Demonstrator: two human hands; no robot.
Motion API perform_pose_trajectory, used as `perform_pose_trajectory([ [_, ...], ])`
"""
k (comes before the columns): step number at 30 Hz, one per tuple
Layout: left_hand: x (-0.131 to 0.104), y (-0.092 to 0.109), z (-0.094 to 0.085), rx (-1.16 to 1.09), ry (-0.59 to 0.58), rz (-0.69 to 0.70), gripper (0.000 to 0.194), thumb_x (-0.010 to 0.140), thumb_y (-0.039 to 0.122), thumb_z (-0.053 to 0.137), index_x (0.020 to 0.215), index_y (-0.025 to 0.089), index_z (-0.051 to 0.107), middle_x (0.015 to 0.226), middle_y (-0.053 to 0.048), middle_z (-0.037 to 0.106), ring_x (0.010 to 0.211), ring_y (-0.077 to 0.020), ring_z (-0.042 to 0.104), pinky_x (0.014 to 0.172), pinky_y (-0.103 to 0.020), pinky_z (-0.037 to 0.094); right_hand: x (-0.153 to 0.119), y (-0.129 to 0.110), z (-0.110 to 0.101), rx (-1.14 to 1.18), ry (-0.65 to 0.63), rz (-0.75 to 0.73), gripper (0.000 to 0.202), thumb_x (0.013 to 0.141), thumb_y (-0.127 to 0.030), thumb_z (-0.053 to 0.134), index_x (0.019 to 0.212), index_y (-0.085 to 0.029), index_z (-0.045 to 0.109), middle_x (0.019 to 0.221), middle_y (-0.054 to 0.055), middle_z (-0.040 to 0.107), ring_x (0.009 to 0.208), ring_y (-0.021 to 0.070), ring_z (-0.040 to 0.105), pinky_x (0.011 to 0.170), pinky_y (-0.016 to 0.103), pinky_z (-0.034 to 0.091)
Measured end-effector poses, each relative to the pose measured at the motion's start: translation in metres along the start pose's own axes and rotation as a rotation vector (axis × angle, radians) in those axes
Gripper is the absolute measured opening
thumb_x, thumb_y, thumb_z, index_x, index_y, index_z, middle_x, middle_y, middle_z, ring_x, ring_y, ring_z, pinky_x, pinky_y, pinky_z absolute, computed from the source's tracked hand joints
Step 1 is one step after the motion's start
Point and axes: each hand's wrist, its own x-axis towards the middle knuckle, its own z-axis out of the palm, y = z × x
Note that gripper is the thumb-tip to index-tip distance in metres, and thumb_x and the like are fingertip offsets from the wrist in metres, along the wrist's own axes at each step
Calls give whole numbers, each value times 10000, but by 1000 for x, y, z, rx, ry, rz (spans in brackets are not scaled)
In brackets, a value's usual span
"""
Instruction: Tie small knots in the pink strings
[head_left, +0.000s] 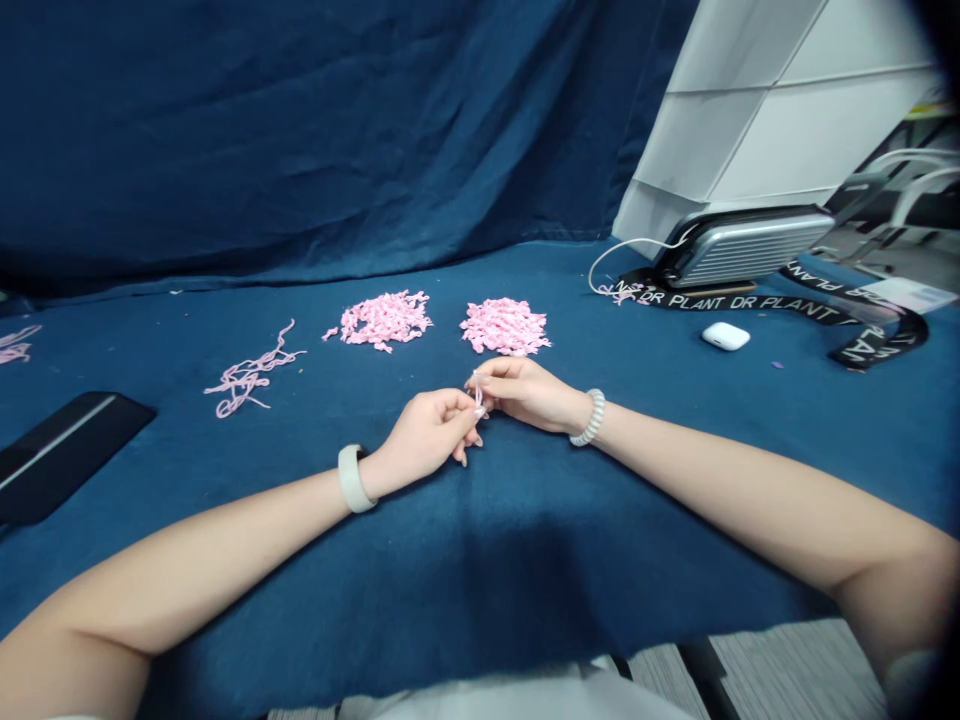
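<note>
My left hand [431,430] and my right hand [525,390] meet at the middle of the blue cloth. Between their pinched fingertips is a short pink strand [478,396], partly covered by the fingers. Just beyond the hands lie two heaps of small pink pieces, one to the left [386,320] and one straight ahead of my right hand [505,326]. Loose pink strings [251,380] lie tangled to the left of my left hand.
A black flat object [67,455] lies at the left, with more pink strings [15,345] behind it. At the right are a silver ridged case [757,245], a black lettered strap [705,301] and a white earbud case [725,336]. A blue curtain [300,130] hangs behind.
</note>
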Motion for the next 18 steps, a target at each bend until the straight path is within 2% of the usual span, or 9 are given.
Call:
perform_pose_trajectory([
  [4, 0, 0, 0, -41, 25, 7, 318, 800, 410, 510, 729, 100, 518, 628, -12, 598, 409, -18, 490, 444, -128, 417, 0, 0, -1, -34, -62, 45, 181, 713, -237, 698, 845, -120, 656, 755, 31, 642, 655, 92, 571, 664, 254, 462],
  [8, 0, -1, 0, -57, 31, 2, 309, 793, 399, 527, 724, 98, 520, 620, -11, 598, 410, -20, 495, 446, -129, 417, 0, 2, -1, -84, -66, 18, 174, 682, -212, 719, 823, -126, 665, 798, 28, 640, 690, 93, 575, 691, 251, 464],
  [18, 1, 0, -1, -77, 11, 0, 308, 803, 393, 519, 719, 97, 517, 620, -6, 596, 421, -20, 501, 468, -135, 432, 1, 5, -6, -213, -120, -90, 132, 731, -252, 679, 705, -135, 621, 713, -8, 534, 660, 80, 493, 657, 236, 412],
])
